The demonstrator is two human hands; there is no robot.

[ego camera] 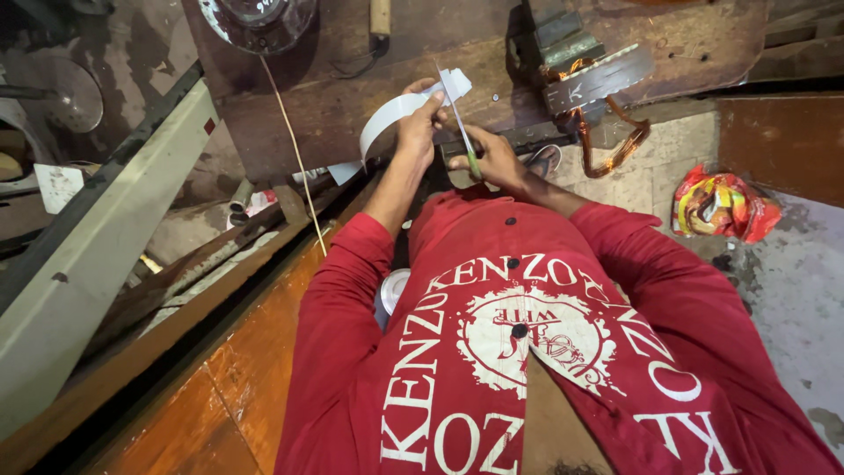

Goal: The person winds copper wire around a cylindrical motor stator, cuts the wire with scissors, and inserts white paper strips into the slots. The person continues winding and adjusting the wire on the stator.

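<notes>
My left hand [420, 119] pinches a long white paper strip [393, 114] that curls down to the left over the dark wooden workbench [334, 105]. In my right hand [489, 155] is a pair of scissors [459, 119] with green handles. Their thin blades point up and cross the strip's upper end near my left fingers. Both forearms wear red sleeves, and my red printed shirt fills the lower frame.
A coil of copper wire on a metal block [598, 84] sits on the bench at right. A glass dish [259, 19] stands at top left, with a thin cord [294, 149] running down. A colourful bag [723, 204] lies on the floor at right. Pale beams [97, 237] lean at left.
</notes>
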